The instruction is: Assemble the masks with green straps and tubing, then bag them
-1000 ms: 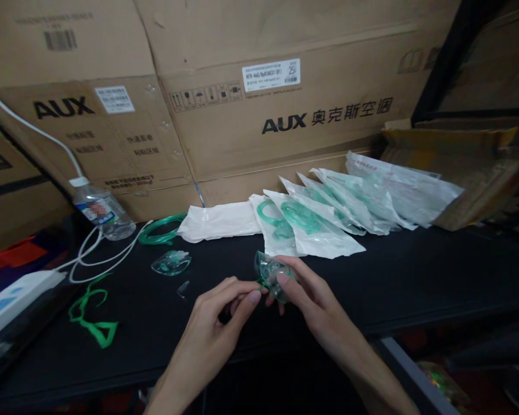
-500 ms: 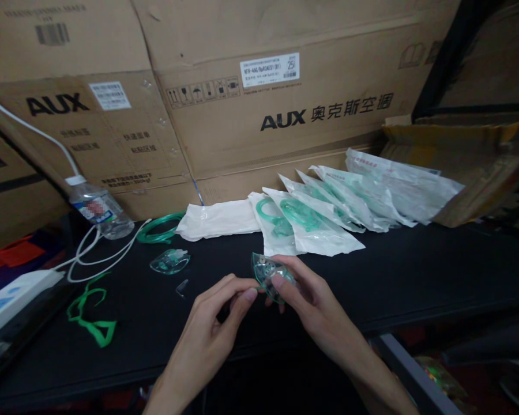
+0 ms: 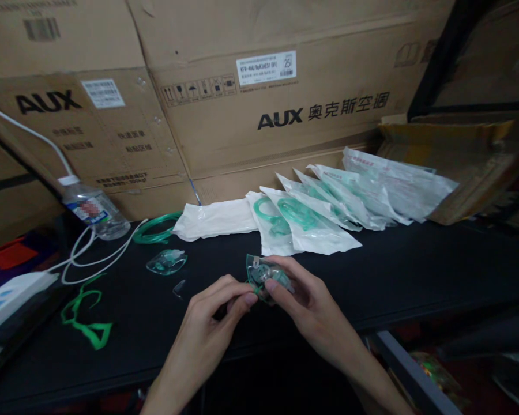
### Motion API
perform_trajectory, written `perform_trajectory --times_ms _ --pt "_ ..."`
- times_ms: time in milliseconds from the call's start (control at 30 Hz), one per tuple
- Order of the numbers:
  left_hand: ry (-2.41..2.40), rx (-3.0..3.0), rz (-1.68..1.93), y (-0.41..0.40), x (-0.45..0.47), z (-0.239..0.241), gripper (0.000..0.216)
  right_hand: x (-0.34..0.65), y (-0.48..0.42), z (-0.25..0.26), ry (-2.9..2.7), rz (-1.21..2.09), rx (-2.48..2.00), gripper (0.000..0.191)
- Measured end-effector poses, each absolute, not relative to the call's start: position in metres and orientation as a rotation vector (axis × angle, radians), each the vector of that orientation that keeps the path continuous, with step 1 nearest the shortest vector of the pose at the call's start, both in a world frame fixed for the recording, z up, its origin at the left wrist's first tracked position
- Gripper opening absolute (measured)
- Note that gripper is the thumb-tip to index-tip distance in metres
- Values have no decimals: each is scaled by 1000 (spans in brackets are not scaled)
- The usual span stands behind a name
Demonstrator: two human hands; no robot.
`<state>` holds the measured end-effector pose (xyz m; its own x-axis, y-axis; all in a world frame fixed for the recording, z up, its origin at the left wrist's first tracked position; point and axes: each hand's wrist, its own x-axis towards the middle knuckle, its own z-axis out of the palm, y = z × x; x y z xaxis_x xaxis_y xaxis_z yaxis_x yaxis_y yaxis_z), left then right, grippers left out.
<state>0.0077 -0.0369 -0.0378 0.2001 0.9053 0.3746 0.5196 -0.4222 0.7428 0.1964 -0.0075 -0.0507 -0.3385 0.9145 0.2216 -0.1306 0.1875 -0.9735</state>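
A clear, green-tinted oxygen mask (image 3: pixel 259 274) is in my right hand (image 3: pixel 300 294), tilted, with the thumb pressed on its front and the fingers behind it. My left hand (image 3: pixel 225 302) is closed in a pinch at the mask's lower left edge. A bit of thin green elastic strap shows at those fingertips; most of it is hidden. To the left on the black table lie another clear mask (image 3: pixel 167 261), a small clear plastic piece (image 3: pixel 179 289), a coil of green tubing (image 3: pixel 153 229) and loose green straps (image 3: pixel 86 325).
White packets (image 3: pixel 311 222) with green tubing lean in a row at the back, beside a flat white packet (image 3: pixel 216 219). A plastic bottle (image 3: pixel 97 210), a white cable (image 3: pixel 75 256) and a power strip (image 3: pixel 15 297) are at left. Large cardboard boxes (image 3: pixel 225 132) stand behind the table (image 3: pixel 393 276).
The mask has turned slightly in my right hand and shifted a little left. My left fingers stay pinched at its edge. The whole view has moved slightly.
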Motion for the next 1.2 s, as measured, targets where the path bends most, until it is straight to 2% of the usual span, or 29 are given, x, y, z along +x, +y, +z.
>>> perform_trajectory --times_ms 300,433,633,833,967,1100,1200 --pt "1260 1943 1124 -36 8 -39 16 196 -11 -54 -1635 1143 -881 31" --pt "1347 1912 1064 -37 7 -39 20 196 -11 -59 -1613 1058 -864 41" --pt "1381 1979 1020 -38 8 -41 22 199 -11 -56 -1603 924 -749 12" --pt "1328 2052 993 -39 9 -41 17 199 -10 -55 -1660 932 -730 10" --pt "1401 2053 1037 -40 10 -44 6 198 -9 -59 -1667 910 -706 13" --pt "1412 1974 1097 -41 10 -48 32 197 -9 -60 -1670 920 -711 14" --pt "1404 2069 1096 -43 9 -48 36 197 -10 -61 -1684 907 -696 15"
